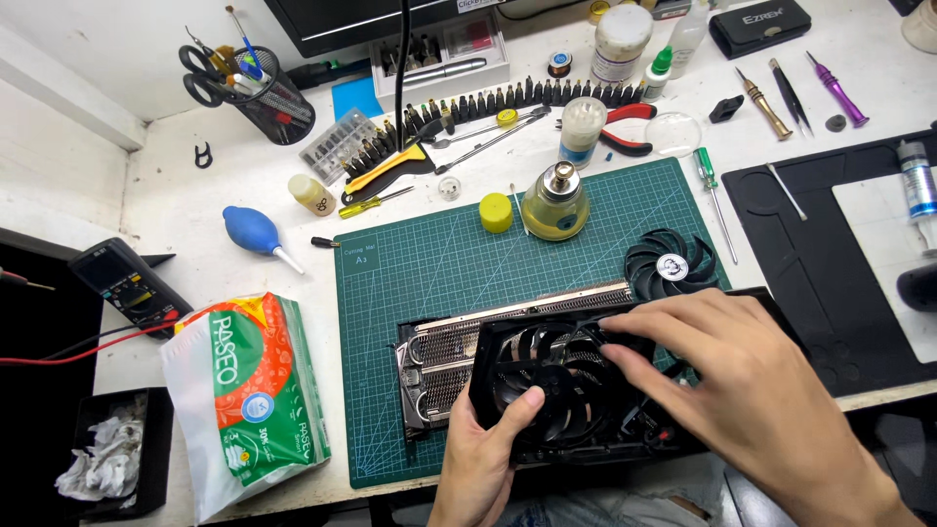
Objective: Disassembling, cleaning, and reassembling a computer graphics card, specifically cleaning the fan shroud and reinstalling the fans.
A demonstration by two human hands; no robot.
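The left hand (478, 454) has its grip closed on the near edge of a black plastic fan shroud (571, 385), thumb pressed flat on top beside the round fan opening and the other fingers tucked out of sight underneath. The right hand (742, 381) lies over the shroud's right half with fingers spread and fingertips (613, 325) pressing down on its top; it is not clasped round anything, more a flat hold from above. The shroud sits partly over a silver finned metal heatsink with copper-coloured pipes (444, 356), which shows uncovered to the left, and both rest on a dark green gridded cutting mat (429, 254) on the white bench (185, 205). Just behind the right hand lies a loose black fan with curved blades and a white round hub sticker (669, 265). Further back on the mat stand a squat glass bottle of yellowish liquid with a metal top (554, 203) and a small yellow round cap (495, 211). Left of the mat lies a soft pack of tissues in green, white and orange wrapping (249, 395), with a blue rubber air blower (252, 231) beyond it and a dark handheld meter with red leads (125, 285) at the bench's left edge. A black wire-mesh cup holding scissors and pens (256, 93) stands at the back left, and a black work mat (830, 263) lies to the right.
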